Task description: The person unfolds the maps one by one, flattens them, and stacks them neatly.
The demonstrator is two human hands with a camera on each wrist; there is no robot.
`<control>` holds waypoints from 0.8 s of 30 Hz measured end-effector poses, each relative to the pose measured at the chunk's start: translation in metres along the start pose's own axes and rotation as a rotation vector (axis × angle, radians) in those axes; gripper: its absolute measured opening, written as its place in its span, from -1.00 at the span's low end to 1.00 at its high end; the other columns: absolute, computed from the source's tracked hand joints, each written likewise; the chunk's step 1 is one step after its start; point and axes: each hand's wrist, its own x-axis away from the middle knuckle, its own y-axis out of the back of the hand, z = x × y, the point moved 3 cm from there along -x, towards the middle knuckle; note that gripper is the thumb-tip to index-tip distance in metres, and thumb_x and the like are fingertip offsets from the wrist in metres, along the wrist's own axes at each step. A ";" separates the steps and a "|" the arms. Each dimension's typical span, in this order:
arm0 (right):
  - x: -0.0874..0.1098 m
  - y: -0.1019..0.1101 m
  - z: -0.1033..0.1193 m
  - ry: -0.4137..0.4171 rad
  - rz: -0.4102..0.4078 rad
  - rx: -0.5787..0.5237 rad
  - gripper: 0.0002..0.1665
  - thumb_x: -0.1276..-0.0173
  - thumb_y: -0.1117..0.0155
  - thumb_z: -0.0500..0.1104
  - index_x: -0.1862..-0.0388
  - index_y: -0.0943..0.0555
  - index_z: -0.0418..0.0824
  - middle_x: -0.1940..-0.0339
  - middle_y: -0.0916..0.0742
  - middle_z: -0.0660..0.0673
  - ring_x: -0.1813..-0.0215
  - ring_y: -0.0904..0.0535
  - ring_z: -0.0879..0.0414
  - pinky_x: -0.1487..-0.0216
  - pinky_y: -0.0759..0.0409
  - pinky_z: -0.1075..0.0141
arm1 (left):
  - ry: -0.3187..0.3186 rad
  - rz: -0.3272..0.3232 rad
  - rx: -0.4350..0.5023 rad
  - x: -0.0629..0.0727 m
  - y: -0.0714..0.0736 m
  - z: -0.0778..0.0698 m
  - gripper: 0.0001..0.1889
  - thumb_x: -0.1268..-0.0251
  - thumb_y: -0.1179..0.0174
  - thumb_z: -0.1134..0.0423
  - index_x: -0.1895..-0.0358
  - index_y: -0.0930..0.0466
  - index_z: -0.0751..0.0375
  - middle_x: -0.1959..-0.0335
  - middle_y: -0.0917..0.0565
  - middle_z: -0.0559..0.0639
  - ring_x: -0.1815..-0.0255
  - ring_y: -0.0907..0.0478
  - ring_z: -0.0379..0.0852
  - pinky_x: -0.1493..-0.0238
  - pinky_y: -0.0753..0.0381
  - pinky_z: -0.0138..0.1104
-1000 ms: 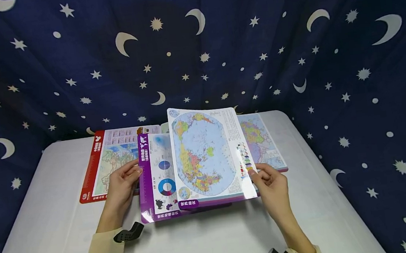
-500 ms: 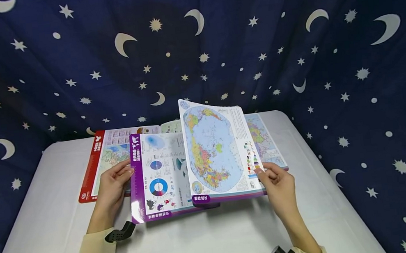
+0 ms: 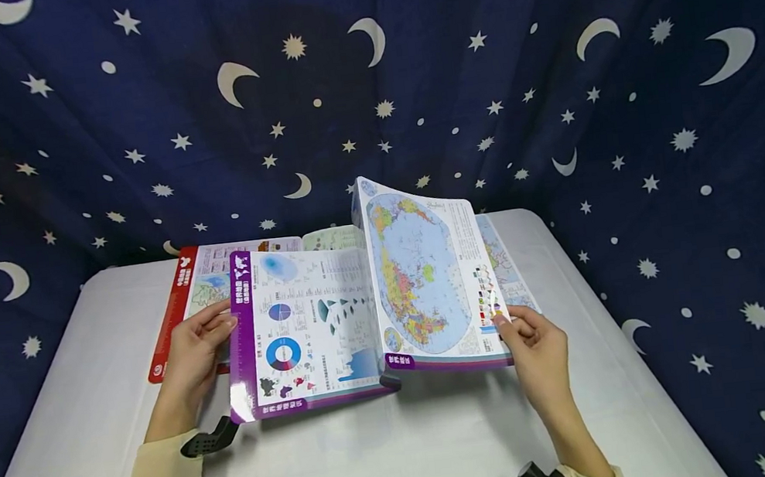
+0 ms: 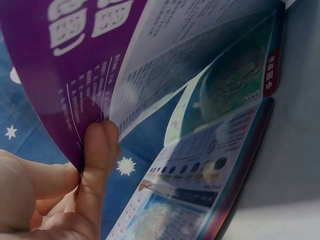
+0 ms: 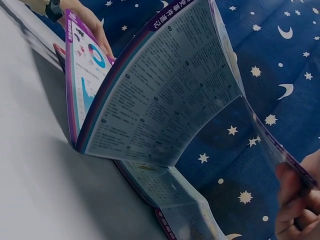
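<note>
A fold-out world map (image 3: 356,319) with purple edges hangs partly unfolded between my hands. My left hand (image 3: 189,364) pinches its purple left edge, thumb and fingers on either side, as the left wrist view shows up close. At the other side my right hand (image 3: 540,350) pinches the right edge of the panel with the world drawing. In the right wrist view, a text-covered panel (image 5: 165,85) on the back bows between the folds. Beneath lies a second, red-edged fold-out map (image 3: 173,323) spread on the table, much of it hidden by the purple one.
The white-covered table (image 3: 323,470) reaches back to a dark blue curtain (image 3: 365,69) printed with moons and stars. Curtain sides stand close to the table at left and right. Each wrist wears a small black camera (image 3: 209,437).
My hands have drawn apart, left hand leftward and right hand rightward. The world map has spread wider, baring more of its left panel with charts, and the right panel's top corner has risen.
</note>
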 end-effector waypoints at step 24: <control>-0.011 0.008 -0.024 -0.014 -0.029 0.007 -0.70 -0.54 -0.35 -0.18 -0.09 -0.69 -0.37 0.48 -0.74 -0.03 0.59 -0.46 0.30 0.65 -0.37 0.48 | -0.002 -0.024 -0.111 -0.004 0.040 -0.022 -0.38 -0.56 -0.25 0.23 -0.58 -0.33 0.30 0.12 -0.75 -0.27 0.13 -0.74 -0.36 0.06 -0.71 -0.50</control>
